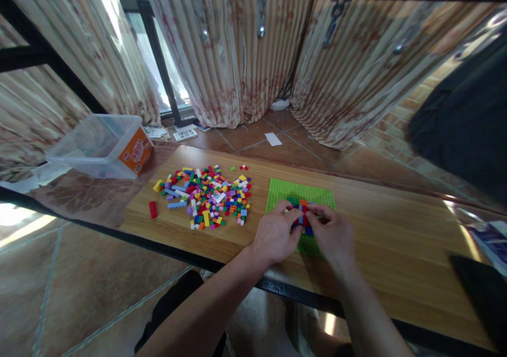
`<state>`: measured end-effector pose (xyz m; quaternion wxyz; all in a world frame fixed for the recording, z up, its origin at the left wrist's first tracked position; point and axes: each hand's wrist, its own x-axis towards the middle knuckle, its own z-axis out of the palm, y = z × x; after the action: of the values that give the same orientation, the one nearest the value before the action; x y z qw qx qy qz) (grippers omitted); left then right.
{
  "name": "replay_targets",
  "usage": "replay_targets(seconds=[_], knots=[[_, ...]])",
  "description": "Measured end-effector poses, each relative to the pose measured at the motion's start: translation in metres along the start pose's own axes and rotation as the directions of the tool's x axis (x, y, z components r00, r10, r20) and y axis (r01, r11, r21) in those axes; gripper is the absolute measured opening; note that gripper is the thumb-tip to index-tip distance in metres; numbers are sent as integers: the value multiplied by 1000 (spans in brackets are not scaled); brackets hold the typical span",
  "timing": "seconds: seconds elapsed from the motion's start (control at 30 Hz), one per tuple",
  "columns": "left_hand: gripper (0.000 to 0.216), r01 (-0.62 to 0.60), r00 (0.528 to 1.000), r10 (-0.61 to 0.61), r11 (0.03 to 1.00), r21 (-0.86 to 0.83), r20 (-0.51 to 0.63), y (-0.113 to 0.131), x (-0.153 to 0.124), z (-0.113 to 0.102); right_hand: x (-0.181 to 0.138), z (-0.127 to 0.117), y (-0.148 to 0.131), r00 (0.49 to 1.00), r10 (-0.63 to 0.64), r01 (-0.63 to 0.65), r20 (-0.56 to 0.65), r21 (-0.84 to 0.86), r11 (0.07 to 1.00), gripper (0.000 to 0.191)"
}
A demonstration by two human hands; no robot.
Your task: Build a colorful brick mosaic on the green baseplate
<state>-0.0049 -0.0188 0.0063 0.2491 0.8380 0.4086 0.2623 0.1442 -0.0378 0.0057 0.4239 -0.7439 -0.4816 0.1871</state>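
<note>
Bending over the bright-green studded plastic baseplate [277, 192], I have both hands at a small cluster of interlocking plastic bricks [304, 203], green, orange, red and blue, that sits on it. My left hand [279, 233] comes in from one side and my right hand [332, 233] from the other, thumbs and fingers curled and fingertips touching the cluster; my own fingers cover so much that I cannot tell whether either grip is closed on a brick. The baseplate lies between the near and far edges of the long wood-grain bench [396, 241]. Toward the bench's left end spreads a loose pile of multicoloured plastic bricks [214, 190], and a lone long red brick [152, 209] lies apart from it, near the near-left corner. Beyond the left edge stands a clear plastic bin [93, 167] with an orange label [137, 151].
</note>
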Motion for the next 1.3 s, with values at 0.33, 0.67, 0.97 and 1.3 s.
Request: replay_targets(seconds=[0.33, 0.67, 0.97, 1.3], knots=[[24, -87, 996, 86, 995, 47, 36, 6, -2, 5, 12, 1, 6, 987, 138, -157, 88, 288, 945, 30], [25, -37, 997, 29, 991, 125, 71, 13, -3, 7, 15, 3, 7, 980, 181, -199, 84, 330, 923, 34], [28, -48, 996, 37, 988, 149, 78, 15, -6, 9, 16, 3, 11, 983, 154, -177, 103, 275, 945, 35], [24, -47, 998, 46, 999, -15, -53, 2, -4, -2, 18, 1, 25, 978, 156, -185, 136, 244, 952, 37]])
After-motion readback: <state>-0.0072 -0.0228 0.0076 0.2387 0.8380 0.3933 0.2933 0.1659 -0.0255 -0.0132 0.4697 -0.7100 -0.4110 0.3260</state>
